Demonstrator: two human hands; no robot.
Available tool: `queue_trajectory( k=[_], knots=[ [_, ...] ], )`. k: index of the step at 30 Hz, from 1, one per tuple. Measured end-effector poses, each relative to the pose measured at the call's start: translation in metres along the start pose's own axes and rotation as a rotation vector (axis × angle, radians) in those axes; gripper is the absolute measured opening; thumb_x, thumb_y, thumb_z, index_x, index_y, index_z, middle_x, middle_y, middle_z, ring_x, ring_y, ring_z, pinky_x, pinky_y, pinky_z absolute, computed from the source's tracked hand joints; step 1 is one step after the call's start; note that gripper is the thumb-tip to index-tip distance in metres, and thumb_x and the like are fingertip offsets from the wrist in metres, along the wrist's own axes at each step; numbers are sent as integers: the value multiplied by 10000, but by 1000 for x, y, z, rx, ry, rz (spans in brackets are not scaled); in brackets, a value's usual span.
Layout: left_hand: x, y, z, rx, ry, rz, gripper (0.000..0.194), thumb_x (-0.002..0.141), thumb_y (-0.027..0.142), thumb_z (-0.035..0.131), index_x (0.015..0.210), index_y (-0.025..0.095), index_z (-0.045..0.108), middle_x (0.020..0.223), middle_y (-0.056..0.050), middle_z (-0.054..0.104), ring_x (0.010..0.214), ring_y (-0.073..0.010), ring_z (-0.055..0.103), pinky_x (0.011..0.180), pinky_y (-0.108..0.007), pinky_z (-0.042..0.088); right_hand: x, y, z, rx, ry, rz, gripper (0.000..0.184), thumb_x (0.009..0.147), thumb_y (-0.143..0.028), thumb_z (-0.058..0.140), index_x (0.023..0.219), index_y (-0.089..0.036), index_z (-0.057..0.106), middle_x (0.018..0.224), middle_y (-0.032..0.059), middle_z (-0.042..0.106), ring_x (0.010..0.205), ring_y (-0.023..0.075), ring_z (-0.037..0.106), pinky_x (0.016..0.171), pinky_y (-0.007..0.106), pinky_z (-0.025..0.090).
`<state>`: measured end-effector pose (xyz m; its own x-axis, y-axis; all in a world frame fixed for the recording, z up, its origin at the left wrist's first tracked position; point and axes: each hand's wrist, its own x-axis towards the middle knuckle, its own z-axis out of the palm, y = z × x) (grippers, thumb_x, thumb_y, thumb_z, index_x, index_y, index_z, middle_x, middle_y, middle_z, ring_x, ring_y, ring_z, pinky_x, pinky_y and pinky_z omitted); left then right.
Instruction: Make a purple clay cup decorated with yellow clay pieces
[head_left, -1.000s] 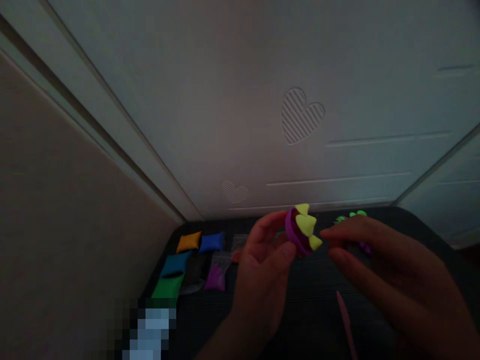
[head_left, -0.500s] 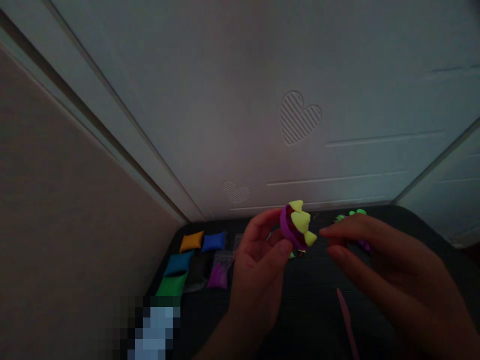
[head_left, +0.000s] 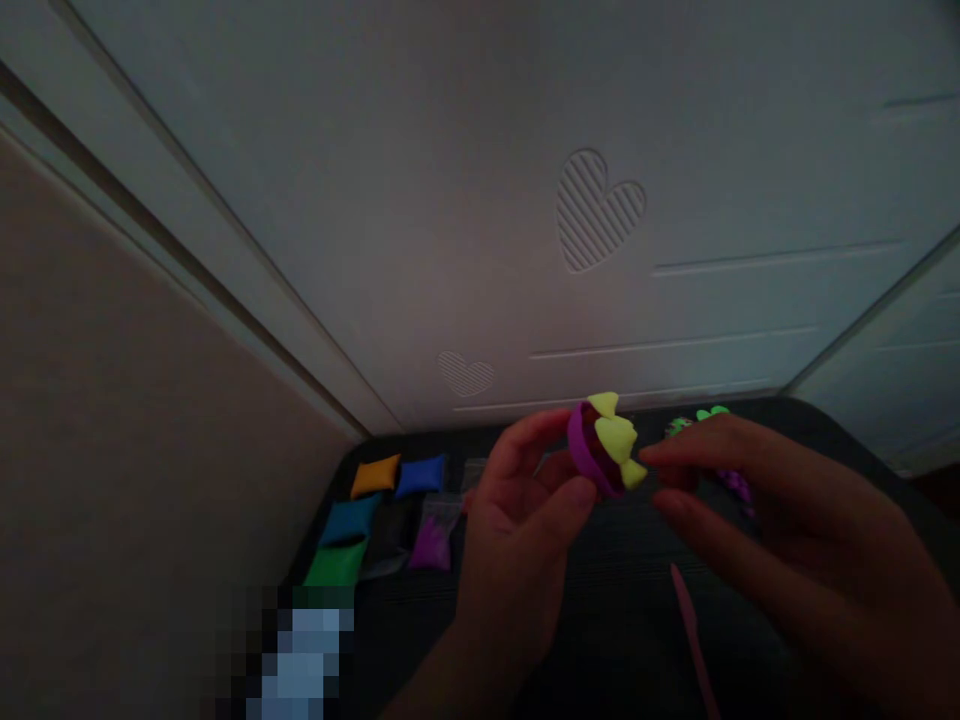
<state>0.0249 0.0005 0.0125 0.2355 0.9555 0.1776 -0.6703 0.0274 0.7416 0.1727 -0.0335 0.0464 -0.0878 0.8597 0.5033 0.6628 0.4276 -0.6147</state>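
Between the thumb and fingers of my left hand (head_left: 525,530) is a small modelling-clay piece: a purple cup shape (head_left: 585,450) with a dark reddish inside and pale yellow pointed lumps (head_left: 617,438) along its right side. My right hand (head_left: 780,540) hovers just to the right, thumb and forefinger apart with a gap between them. Its forefinger tip is close to the lowest yellow lump; whether they touch, I cannot tell. Below, a pink modelling knife (head_left: 691,625) lies on the dark table (head_left: 600,620).
Packets of clay in orange (head_left: 376,476), blue (head_left: 421,477), teal (head_left: 350,520), green (head_left: 335,565), black (head_left: 388,532) and purple (head_left: 433,540) lie at the table's left. Green pieces (head_left: 711,412) and purple bits (head_left: 739,490) sit behind my right hand. A white panel (head_left: 375,200) with hearts rises behind.
My left hand has brought the clay piece slightly right, nearer my right fingertips. My right hand keeps nearly the same pose. The whole view has shifted a little.
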Motion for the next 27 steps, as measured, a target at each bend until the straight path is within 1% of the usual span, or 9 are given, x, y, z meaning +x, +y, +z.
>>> queue_trajectory(
  k=[4, 8, 11, 14, 17, 20, 24, 27],
  knots=[
    [-2, 2, 3, 8, 8, 32, 307, 743, 114, 622, 1008, 270, 623, 1010, 7, 679, 897, -123, 630, 784, -209, 501, 1, 2, 2, -33, -18, -7, 226, 769, -290, 605, 987, -335, 565, 877, -66, 638, 769, 100, 595, 613, 189, 464],
    [-3, 3, 5, -21, -15, 33, 319, 742, 74, 612, 999, 264, 626, 1008, 20, 683, 894, -108, 638, 783, -181, 504, 3, 3, 3, -39, -31, -37, 208, 767, -297, 614, 962, -335, 555, 828, -83, 628, 722, 79, 583, 593, 174, 445],
    [-3, 2, 5, -3, -21, 31, 323, 743, 78, 614, 1008, 261, 623, 1024, 10, 680, 897, -125, 643, 794, -206, 513, 2, 2, 3, -30, -41, -40, 204, 764, -274, 620, 949, -332, 554, 811, -84, 623, 710, 76, 579, 593, 173, 445],
    [-3, 3, 5, 9, -15, 34, 318, 739, 83, 622, 1004, 260, 625, 1021, 4, 682, 907, -134, 642, 795, -214, 516, 0, 1, 3, -11, -49, -35, 213, 772, -258, 611, 965, -328, 556, 837, -73, 627, 735, 83, 586, 603, 176, 455],
    [-3, 4, 4, -30, -20, 29, 316, 743, 76, 617, 1000, 260, 626, 1013, 16, 685, 910, -114, 640, 782, -174, 511, -1, 2, 3, -1, -35, -22, 226, 776, -244, 601, 984, -324, 564, 870, -60, 632, 773, 96, 599, 621, 186, 471],
    [-2, 5, 2, -76, -44, 4, 317, 753, 69, 605, 1013, 250, 618, 1012, 25, 680, 918, -97, 633, 785, -153, 506, -1, 3, 2, 4, -18, -38, 243, 767, -222, 604, 990, -315, 573, 888, -47, 641, 780, 112, 614, 612, 197, 488],
    [-1, 3, -3, -81, -76, -38, 333, 764, 75, 603, 1043, 258, 602, 1037, 33, 666, 929, -98, 625, 818, -179, 506, 2, 2, 1, 8, 9, -106, 261, 748, -169, 613, 971, -302, 584, 872, -44, 660, 761, 125, 636, 585, 202, 508],
    [0, 2, -5, -85, -79, -49, 324, 774, 91, 599, 1050, 261, 599, 1053, 30, 657, 936, -103, 622, 832, -192, 504, 4, 2, 2, -10, 38, -139, 257, 746, -171, 614, 969, -296, 593, 856, -43, 671, 742, 127, 647, 565, 199, 514]
  ],
)
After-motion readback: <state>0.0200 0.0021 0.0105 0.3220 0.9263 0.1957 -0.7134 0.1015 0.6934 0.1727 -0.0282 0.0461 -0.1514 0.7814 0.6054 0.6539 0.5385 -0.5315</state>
